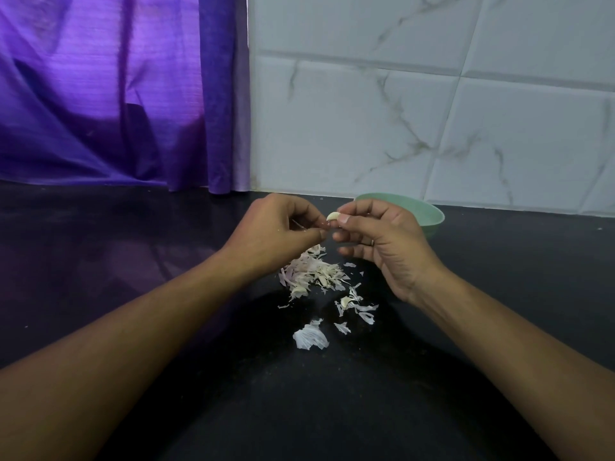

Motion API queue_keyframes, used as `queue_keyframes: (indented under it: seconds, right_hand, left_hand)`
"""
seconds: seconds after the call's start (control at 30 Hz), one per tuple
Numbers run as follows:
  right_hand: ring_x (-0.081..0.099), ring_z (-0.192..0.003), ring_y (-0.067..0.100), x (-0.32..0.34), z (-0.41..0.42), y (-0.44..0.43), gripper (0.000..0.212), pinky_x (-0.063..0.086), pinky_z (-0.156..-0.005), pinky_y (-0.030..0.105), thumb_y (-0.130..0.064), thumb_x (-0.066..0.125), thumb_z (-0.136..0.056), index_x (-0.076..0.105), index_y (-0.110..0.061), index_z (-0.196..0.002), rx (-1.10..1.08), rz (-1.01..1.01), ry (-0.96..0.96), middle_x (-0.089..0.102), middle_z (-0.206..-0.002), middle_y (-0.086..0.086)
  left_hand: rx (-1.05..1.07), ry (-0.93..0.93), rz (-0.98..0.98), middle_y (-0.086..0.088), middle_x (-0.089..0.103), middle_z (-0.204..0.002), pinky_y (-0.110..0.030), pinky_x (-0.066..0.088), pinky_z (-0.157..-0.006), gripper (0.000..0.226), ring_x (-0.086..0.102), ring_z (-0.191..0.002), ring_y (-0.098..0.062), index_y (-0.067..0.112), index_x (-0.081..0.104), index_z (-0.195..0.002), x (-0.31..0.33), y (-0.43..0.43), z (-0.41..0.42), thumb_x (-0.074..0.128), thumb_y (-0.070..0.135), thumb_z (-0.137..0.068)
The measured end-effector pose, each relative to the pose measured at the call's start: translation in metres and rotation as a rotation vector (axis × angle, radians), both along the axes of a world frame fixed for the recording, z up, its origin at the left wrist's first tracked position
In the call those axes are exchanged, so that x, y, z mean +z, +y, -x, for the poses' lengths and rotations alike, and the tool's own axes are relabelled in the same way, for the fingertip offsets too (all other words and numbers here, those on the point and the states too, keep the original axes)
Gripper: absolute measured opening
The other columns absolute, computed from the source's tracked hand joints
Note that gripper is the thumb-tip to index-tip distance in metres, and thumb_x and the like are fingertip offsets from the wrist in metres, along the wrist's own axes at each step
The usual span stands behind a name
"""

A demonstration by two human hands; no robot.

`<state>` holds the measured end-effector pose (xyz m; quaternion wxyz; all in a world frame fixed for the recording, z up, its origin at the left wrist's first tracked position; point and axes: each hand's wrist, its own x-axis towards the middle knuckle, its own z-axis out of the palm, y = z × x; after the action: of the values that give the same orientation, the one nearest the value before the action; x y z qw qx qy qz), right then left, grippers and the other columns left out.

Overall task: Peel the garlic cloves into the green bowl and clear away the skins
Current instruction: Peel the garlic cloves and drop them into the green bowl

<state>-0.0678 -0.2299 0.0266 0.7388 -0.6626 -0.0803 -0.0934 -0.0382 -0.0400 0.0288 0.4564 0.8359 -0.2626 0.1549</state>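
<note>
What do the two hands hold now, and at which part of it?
A garlic clove. The right hand pinches its right end between thumb and forefinger; the left hand pinches at its left end.

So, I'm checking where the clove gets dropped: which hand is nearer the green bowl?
Right. The right hand is just in front of the green bowl, hiding part of its rim. The left hand is farther left. Both pinch the garlic clove.
</note>
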Motion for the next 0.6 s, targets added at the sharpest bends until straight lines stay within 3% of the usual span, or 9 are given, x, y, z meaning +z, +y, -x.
queue_keyframes:
  seconds: [0.2, 0.37, 0.47, 0.6]
  right_hand:
    - [0.067, -0.071, 0.018, -0.0006, 0.0009, -0.0012, 0.009, 0.06, -0.063, 0.029, -0.003, 0.074, -0.09, 0.071, -0.003, -0.098, 0.038, 0.054, -0.01, 0.075, -0.087, 0.014]
    - [0.069, -0.068, 0.019, -0.0023, 0.0, -0.0004, 0.01, 0.062, -0.064, 0.032, 0.002, 0.073, -0.09, 0.07, -0.003, -0.099, 0.006, 0.076, -0.061, 0.072, -0.081, 0.013]
    - [0.069, -0.068, 0.018, -0.0029, -0.0003, 0.0, 0.012, 0.062, -0.066, 0.034, 0.004, 0.071, -0.091, 0.071, -0.001, -0.101, -0.012, 0.095, -0.089, 0.073, -0.082, 0.014]
    - [0.07, -0.068, 0.019, -0.0029, -0.0008, -0.0002, 0.011, 0.063, -0.068, 0.035, 0.004, 0.071, -0.091, 0.072, -0.001, -0.101, -0.023, 0.117, -0.112, 0.074, -0.083, 0.017]
  left_hand:
    - [0.035, -0.136, 0.01, 0.013, 0.073, -0.07, -0.017, 0.048, -0.058, 0.011, 0.065, -0.062, -0.001, 0.024, 0.079, -0.086, 0.0, -0.001, 0.0002, 0.084, 0.034, -0.085]
    - [0.016, -0.106, -0.018, 0.01, 0.073, -0.068, -0.033, 0.059, -0.065, 0.005, 0.067, -0.063, -0.005, 0.024, 0.081, -0.09, -0.0009, -0.0009, -0.0021, 0.08, 0.028, -0.09]
    - [-0.016, -0.006, 0.039, -0.001, 0.075, -0.073, -0.045, 0.064, -0.069, 0.005, 0.073, -0.071, -0.022, 0.022, 0.081, -0.092, -0.0002, -0.0013, -0.0028, 0.077, 0.021, -0.093]
    - [-0.061, 0.167, 0.141, -0.006, 0.077, -0.081, -0.041, 0.064, -0.07, 0.007, 0.07, -0.072, -0.015, 0.013, 0.08, -0.091, 0.0018, -0.0022, -0.0004, 0.074, 0.014, -0.094]
